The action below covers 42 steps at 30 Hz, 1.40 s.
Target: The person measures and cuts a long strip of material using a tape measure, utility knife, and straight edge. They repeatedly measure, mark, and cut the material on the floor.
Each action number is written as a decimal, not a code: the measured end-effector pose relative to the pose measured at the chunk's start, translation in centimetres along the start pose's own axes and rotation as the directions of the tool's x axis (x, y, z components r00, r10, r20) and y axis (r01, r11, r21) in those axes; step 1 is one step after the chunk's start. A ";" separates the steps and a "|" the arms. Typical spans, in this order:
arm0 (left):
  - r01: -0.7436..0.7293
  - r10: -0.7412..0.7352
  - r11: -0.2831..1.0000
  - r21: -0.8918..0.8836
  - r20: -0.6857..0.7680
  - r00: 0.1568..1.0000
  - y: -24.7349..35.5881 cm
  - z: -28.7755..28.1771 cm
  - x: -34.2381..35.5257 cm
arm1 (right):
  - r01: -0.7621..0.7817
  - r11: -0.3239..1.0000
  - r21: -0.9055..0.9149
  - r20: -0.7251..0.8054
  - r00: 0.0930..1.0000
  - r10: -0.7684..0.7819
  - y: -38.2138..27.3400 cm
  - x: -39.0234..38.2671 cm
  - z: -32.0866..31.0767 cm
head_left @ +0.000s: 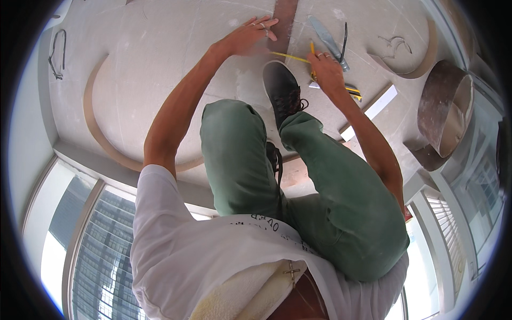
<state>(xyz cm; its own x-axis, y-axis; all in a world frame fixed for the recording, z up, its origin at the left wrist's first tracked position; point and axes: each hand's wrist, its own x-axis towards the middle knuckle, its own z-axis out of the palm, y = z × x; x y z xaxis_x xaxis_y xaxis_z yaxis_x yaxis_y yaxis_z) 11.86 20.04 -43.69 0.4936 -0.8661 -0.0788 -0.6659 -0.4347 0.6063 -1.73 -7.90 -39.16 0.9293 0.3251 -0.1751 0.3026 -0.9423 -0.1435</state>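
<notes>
My left hand (pixel 246 36) reaches over the floor with its fingers stretched out, partly smeared by motion. It is close to the free end of a yellow tape blade (pixel 288 56) and beside a dark brown strip (pixel 285 25) lying on the floor. My right hand (pixel 326 70) is closed around a tape measure (pixel 313 77), whose case is mostly hidden by the fingers. A thin yellow pencil-like stick (pixel 312 47) pokes up from the same hand. The drawn-out blade crosses the brown strip, just beyond the toe of my dark shoe (pixel 281 88).
Right of my hands lie a grey flat blade-like tool (pixel 324 36), a thin black bar (pixel 344 41) and a yellow-and-black tool (pixel 353 93). Farther right are a white strip (pixel 376 106) and a coiled brown band (pixel 434 106). A long curved band (pixel 92 114) lies at left.
</notes>
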 end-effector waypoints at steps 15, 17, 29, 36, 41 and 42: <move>0.050 -0.047 0.996 0.077 -0.044 0.998 0.7 1.2 0.0 | -0.013 1.000 0.005 -0.008 1.000 0.013 0.4 -0.8 0.7; 0.042 -0.038 0.997 0.059 -0.060 0.997 0.8 1.3 0.0 | -0.024 1.000 0.005 0.020 1.000 0.024 0.7 -0.8 0.7; 0.065 -0.060 0.996 0.066 -0.073 0.996 1.8 1.5 -0.2 | -0.087 0.983 0.159 -0.117 0.987 0.106 0.7 -1.9 0.7; 0.028 -0.024 0.995 0.096 -0.049 0.999 1.2 1.3 -0.2 | -0.032 0.986 0.166 -0.218 0.974 0.068 0.9 -1.9 2.9; 0.037 -0.037 0.997 0.065 0.006 0.999 1.6 1.0 -1.1 | -0.032 0.982 0.186 -0.218 0.973 0.073 0.0 -2.4 3.1; 0.034 -0.033 0.998 0.060 -0.005 0.999 1.7 0.9 -1.1 | -0.027 0.984 0.179 -0.236 0.969 0.069 0.1 -2.5 3.1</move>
<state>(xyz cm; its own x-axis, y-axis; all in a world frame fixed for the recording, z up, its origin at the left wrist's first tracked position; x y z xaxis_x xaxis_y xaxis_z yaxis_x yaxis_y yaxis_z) 9.68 19.98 -43.33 0.5184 -0.8499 -0.0949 -0.6814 -0.4776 0.5546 -4.69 -8.54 -41.80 0.9717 0.2307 0.0499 0.2347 -0.9212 -0.3103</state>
